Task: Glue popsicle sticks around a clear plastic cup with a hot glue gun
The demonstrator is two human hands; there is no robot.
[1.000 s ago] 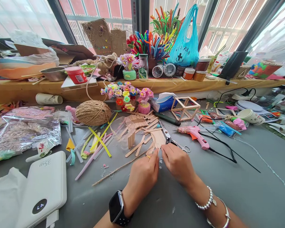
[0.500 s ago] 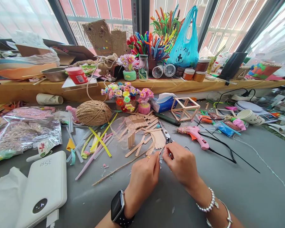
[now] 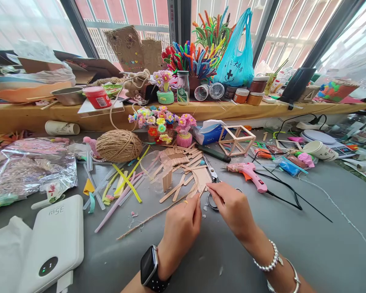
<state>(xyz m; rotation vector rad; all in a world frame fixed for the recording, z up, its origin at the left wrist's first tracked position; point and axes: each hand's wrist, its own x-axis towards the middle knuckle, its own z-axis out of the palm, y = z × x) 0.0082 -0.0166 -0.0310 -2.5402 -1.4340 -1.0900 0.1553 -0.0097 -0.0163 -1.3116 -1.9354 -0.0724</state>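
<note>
My left hand (image 3: 183, 221) is closed in a pinch on the lower end of a thin pale strip (image 3: 203, 192). My right hand (image 3: 232, 205) pinches the strip's upper end, so it spans the short gap between my fingertips. Whether it is wood or twine I cannot make out. Scissors (image 3: 212, 171) lie under and behind my right hand, their handle loops partly covered. Flat wooden craft sticks (image 3: 202, 179) are spread just beyond my fingers. A length of jute twine (image 3: 149, 218) runs along the table left of my left hand.
A pink glue gun (image 3: 248, 173) with a black cord lies to the right. Behind stand a wooden stick cube frame (image 3: 237, 140), a jute ball (image 3: 119, 145) and a clear plastic cup (image 3: 154, 169). A white power bank (image 3: 59, 240) lies at left on the grey table (image 3: 110, 260).
My right hand has shifted slightly left and up, its fingertips now farther from the left ones. More of the strip and a scissor handle loop show. My left hand has moved slightly left.
</note>
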